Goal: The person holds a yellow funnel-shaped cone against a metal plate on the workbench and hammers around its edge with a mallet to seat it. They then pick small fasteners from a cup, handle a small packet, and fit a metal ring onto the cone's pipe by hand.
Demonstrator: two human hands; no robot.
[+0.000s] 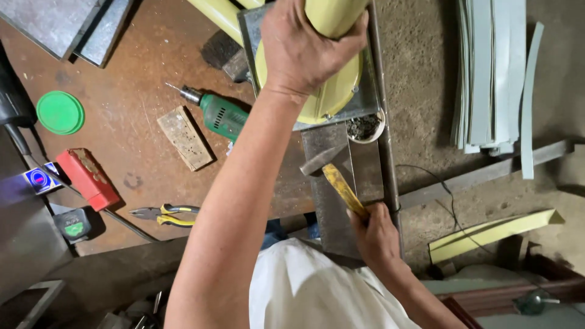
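Rust-brown sheet steel forms the workbench (131, 131), pitted and stained. My left hand (301, 52) is closed around a pale yellow painted tube (334, 13), smooth and round, which stands on a wider yellow disc-shaped base (332, 91); that base sits on a grey metal plate (359, 109) at the bench's right end. My right hand (375, 234) is gripping the yellow, worn handle of a hammer (335, 176), whose dull steel head lies just above a flat grey steel strip (332, 213) near the bench edge. Just beside the plate's lower right corner sits a small white round cup (367, 128) holding dark, granular bits; I cannot tell what they are. Left of the base lies a green power drill (219, 114), bit pointing up-left, and next to it a rectangular wooden block (184, 138) with small holes. Further left are a round green plastic lid (60, 113), a red box-shaped item (88, 178), and yellow-handled pliers (163, 214) near the front edge. On the rough concrete floor to the right rests a stack of pale grey metal strips (490, 73), and lower down a yellow angled offcut (493, 231).
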